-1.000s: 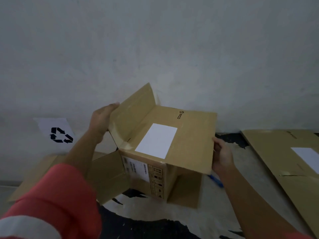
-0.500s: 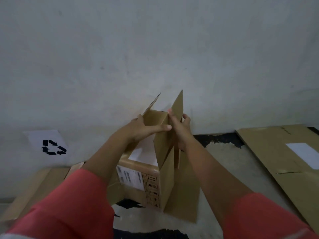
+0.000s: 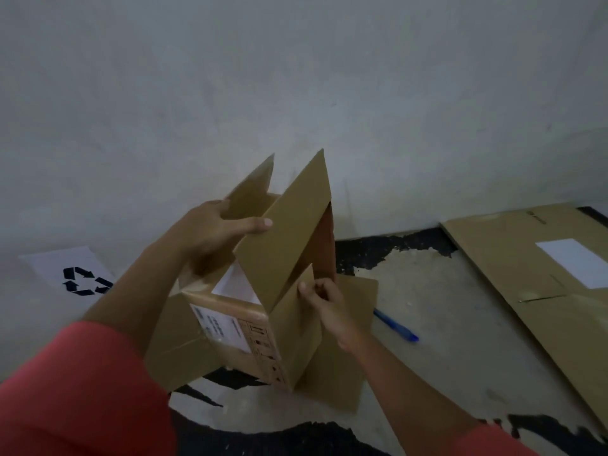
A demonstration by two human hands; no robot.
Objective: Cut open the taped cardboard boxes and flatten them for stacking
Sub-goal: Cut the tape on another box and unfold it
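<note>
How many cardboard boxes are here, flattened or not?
2. One half-open brown cardboard box, gripped by left hand and right hand; one flattened cardboard box on the floor, far right. The red sleeve may hide more.

pale floor (image 3: 427,340) with black patches, cardboard box (image 3: 296,340) standing on it, blue pen (image 3: 396,327) just beside, flattened cardboard (image 3: 513,258) at right
</note>
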